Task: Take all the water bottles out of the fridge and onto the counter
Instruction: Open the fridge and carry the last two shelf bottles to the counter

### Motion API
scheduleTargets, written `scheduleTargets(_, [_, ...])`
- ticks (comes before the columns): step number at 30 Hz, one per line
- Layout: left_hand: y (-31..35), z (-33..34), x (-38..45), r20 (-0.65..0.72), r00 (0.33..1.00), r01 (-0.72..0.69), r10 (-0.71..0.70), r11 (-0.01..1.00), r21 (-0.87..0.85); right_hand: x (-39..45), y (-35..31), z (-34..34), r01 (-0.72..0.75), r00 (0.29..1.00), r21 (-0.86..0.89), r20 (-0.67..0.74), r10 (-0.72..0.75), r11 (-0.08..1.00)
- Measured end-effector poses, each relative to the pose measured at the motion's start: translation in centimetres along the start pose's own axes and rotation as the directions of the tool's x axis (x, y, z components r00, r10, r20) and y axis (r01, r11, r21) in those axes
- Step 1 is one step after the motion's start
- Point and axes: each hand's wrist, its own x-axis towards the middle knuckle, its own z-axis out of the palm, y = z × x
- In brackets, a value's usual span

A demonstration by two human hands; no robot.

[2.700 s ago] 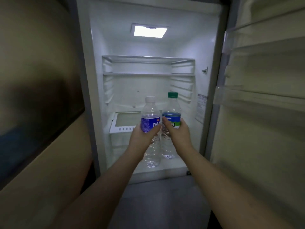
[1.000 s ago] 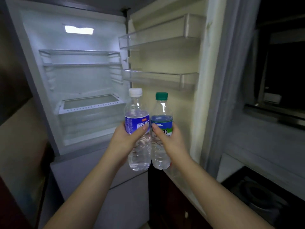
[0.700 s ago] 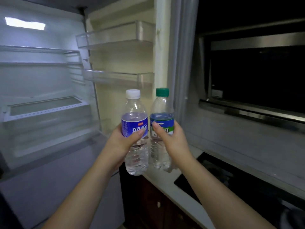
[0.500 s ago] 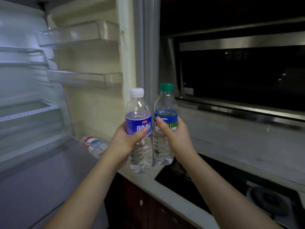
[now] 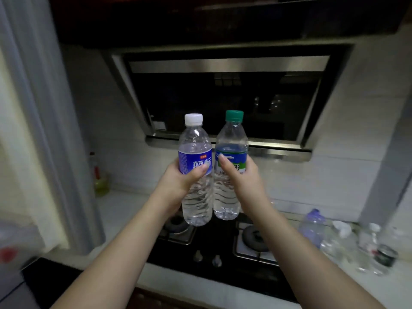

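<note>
Over the last few seconds the view has swung away from the open fridge, which filled the picture earlier, to the stove and tabletop; only the pale edge of the fridge door (image 5: 33,130) is left at the far left. Both bottles have come out with the person, so the carrying part looks nearly done and setting them down is what remains.

The left hand (image 5: 178,181) is wrapped around the white-capped bottle (image 5: 196,172), thumb across its blue label. This bottle is clear, ribbed in its lower half and upright, held in the air above the left burner (image 5: 178,226) of the black gas stove (image 5: 214,253). Just beside it, apparently touching, the green-capped bottle (image 5: 230,166) with a blue and green label is gripped by the right hand (image 5: 243,181), also upright and off any surface.

Further right, several clear bottles (image 5: 341,241) already stand on the pale tabletop (image 5: 390,284), blurred; that free stretch seems the likely place to put these two.
</note>
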Motion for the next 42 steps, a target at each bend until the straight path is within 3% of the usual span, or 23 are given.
scheduleTargets(10, [-4.5,18.8,3.1,0.268,0.962,0.076,-0.059,0.996,-0.055,-1.1,-1.2,-18.6,-0.003,0.968,-0.158,-0.249,-0.037,0.987])
scheduleTargets(26, [-12.3,38.1,7.5,0.574,0.817,0.158,-0.061,0.98,-0.121,-3.7,-0.1,-36.1,-0.137,0.8,-0.297,-0.596,-0.071,0.945])
scheduleTargets(35, [-19.2,42.3,8.7,0.636,0.761,0.231,-0.126,0.969,-0.086,-4.0,5.0,-41.3,-0.209,0.708,-0.294,-0.703,-0.063,0.933])
scheduleTargets(42, [-25.2,44.0,7.3,0.544,0.811,0.315,-0.216,0.944,-0.095,-4.7,11.2,-44.0,-0.286,0.718,-0.225,-0.694,0.053,0.931])
